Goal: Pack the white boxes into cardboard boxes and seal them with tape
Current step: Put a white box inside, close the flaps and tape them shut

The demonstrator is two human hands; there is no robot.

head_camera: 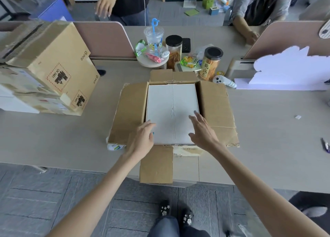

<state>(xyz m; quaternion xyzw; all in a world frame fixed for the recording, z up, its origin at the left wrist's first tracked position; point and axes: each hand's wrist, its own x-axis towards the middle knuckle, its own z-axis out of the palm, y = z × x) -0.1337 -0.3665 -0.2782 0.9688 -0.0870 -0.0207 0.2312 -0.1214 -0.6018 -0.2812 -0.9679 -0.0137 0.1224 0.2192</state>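
Now, packing step nearly done; our left hand (142,138) and right hand (202,129) are at the near edge of the white box (171,104), grip slack, fingers straight, holding nothing; it lies flat inside the cardboard box (216,108), filling it; flaps splayed on the surface (267,129); next, probably: fold flaps, tape; stacked cartons (53,58) far left.

I'm in an open-plan office: I stand at a long pale desk (267,115) divided by low pinkish partition screens (107,40), with a cable hole (101,72) in its top and grey carpet tiles (53,192) underfoot. Snack jars (211,63) sit on the desk, and two other people (128,3) stand at the far side
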